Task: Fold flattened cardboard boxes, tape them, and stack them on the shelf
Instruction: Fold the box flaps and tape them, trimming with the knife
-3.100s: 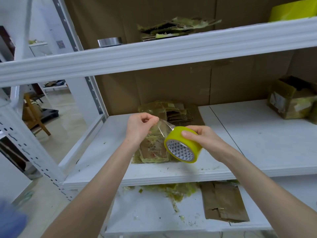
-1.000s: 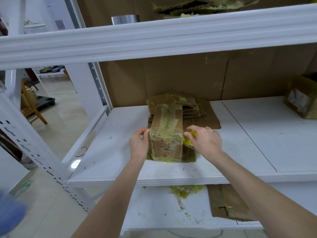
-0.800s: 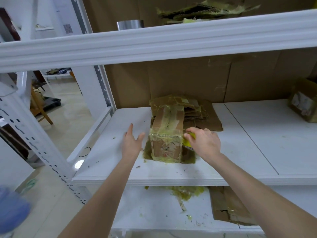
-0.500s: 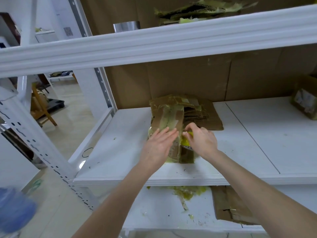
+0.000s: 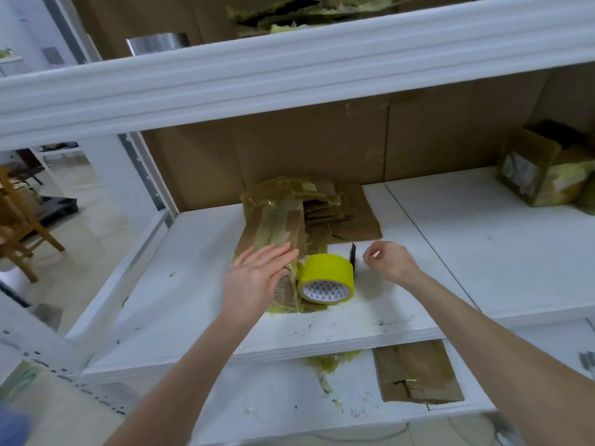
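Note:
A small taped cardboard box [image 5: 273, 226] stands on the middle shelf [image 5: 180, 291]. My left hand [image 5: 254, 278] lies flat with straight fingers on the box's near end. A yellow tape roll [image 5: 326, 278] lies on its side right of the box. My right hand [image 5: 388, 262] hovers just right of the roll, fingers loosely curled and holding nothing. A thin dark object [image 5: 353, 254] stands between roll and hand. A stack of flattened cardboard [image 5: 341, 210] lies behind the box.
Another taped box [image 5: 544, 169] sits at the shelf's far right. The lower shelf holds a flat cardboard piece [image 5: 415, 371] and tape scraps [image 5: 325, 365]. The upper shelf beam [image 5: 289, 62] crosses above, carrying cardboard scraps and a metal tin [image 5: 157, 43]. A wooden chair [image 5: 22, 226] stands left.
My right hand has let go of the tape roll and drawn back to the right; the roll now lies beside the box. My left hand stays pressed on the box's near end.

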